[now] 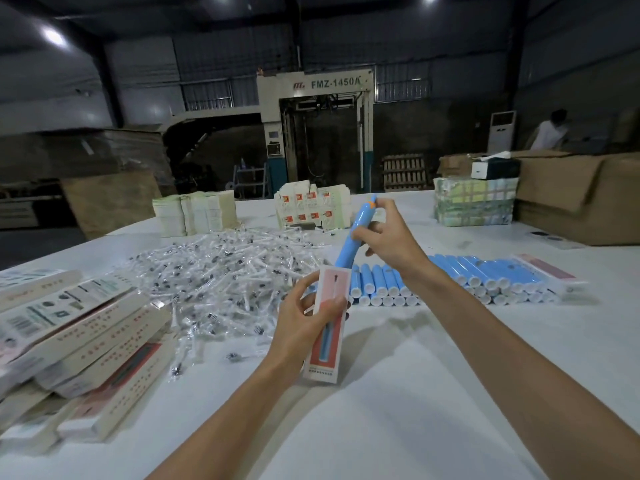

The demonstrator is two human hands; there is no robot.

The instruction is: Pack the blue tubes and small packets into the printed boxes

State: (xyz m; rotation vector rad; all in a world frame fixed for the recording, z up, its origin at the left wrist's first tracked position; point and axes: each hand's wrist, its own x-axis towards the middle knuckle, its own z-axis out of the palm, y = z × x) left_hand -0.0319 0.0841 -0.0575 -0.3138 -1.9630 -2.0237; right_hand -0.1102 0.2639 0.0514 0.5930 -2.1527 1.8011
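Over the middle of the tabletop (433, 368), the left hand (298, 327) grips the printed box (327, 358) and the right hand (394, 240) holds the blue tube (359, 221) at its open top, so line them up and push slowly.

This is a factory packing floor. At twelve o'clock stands a tall industrial machine (315, 133) lettered "FMZ-1450A", under a dark metal roof (156, 15) with bright ceiling lamps (53, 36). The wide white work table (381, 410) carries stock in bulk (dozens of each kind): a heap of small clear packets (221, 271) at eleven o'clock, rows of blue tubes (485, 278) at one, printed boxes (86, 341) piled at nine. Wooden pallets (403, 171) show at one o'clock, large cardboard cartons (571, 195) at two.
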